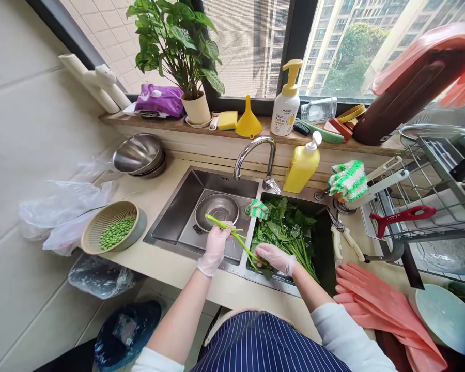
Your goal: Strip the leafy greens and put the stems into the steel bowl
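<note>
Stems [232,235], pale green and long, held across the divider between two sink basins. Left hand [216,247], in a thin clear glove, has its fingers closed around the upper part of the bunch, above the left basin [186,206]. Right hand [276,258], also gloved, grips the lower end of the same bunch with fingers curled, at the near edge of the right basin [327,248]. Right basin full of leafy greens [287,227]. Metal strainer [218,208] sits in the left basin, just behind the left hand. Faucet [256,155] arches over the divider. Basket of green peas [116,231] on the table, well left of the sink. Pink rubber gloves [375,305] lie on the table to the right.
</note>
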{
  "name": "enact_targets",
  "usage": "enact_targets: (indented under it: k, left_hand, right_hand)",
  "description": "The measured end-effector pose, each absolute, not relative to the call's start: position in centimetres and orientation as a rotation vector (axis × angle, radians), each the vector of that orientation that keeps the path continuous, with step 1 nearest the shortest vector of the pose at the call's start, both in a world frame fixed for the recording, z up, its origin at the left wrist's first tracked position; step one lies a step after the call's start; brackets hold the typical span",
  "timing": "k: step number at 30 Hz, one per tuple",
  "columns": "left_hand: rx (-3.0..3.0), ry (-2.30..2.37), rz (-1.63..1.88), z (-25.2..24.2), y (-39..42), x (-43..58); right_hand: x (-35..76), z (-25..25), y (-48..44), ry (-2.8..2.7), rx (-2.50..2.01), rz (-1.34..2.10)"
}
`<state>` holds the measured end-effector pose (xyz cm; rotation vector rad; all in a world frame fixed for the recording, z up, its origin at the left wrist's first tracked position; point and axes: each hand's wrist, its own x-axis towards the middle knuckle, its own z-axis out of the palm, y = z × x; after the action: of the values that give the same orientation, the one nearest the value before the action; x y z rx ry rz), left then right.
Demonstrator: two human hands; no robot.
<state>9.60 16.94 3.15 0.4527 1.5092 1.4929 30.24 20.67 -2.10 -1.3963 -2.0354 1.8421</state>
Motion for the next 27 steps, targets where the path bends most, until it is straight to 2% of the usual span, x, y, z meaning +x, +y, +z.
enact_targets:
  k: [6, 11, 15, 21, 27]
  left_hand:
    - [0.475, 1.486, 1.468, 3.4, 17.0, 10.1]
    - [0.573, 1.48, 1.177, 2.7, 16.1, 12.6]
    - [0.61, 1.542, 1.175, 2.3, 15.9, 13.9]
    - [0.677, 1.58, 1.236, 3.0, 16.1, 13.8]
    - [0.615, 1.571, 1.263, 3.5, 16.3, 13.1]
  right_hand:
    - [29.6, -1.9, 20.1, -2.158, -1.353, 1.949]
    - [28.8, -1.8, 19.8, -2.243, -1.42, 1.76]
    - [28.1, -2.2, 19.6, -2.244, -1.482, 1.606]
    - [27.9, -3.4, 19.7, -2.024, -1.626, 1.53]
    - [29.2, -3.7, 20.1, -1.734, -1.551, 1.709]
